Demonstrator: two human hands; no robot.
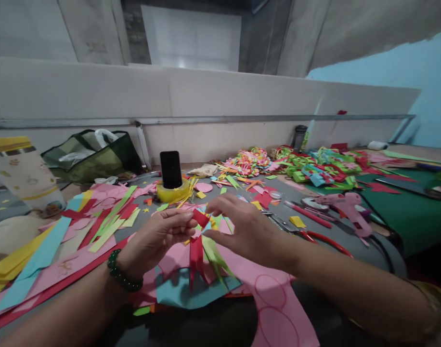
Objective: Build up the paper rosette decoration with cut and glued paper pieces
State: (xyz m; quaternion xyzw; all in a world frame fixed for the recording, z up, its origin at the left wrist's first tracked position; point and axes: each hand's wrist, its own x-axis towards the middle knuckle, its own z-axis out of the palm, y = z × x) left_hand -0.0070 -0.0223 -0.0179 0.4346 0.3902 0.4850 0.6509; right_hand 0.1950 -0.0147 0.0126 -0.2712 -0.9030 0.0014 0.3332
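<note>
My left hand [173, 233], with a green bead bracelet on the wrist, pinches a small piece of red paper [201, 218] between thumb and fingers. To the right of that piece, my right hand [245, 229] has its thumb and fingers apart, with nothing visible in it. Below both hands lie red paper strips [196, 262] and light green strips [215, 255]. They rest over a blue paper sheet [188, 291] and pink paper [265, 274] marked with drawn circles.
Colored paper strips [43, 246] cover the left side. A phone [170, 169] stands by a yellow tape roll [173, 192]. Red-handled scissors [325, 241] and a pink glue gun [350, 212] lie right. Finished-looking paper pieces [314, 166] are heaped behind. A bag [97, 156] stands back left.
</note>
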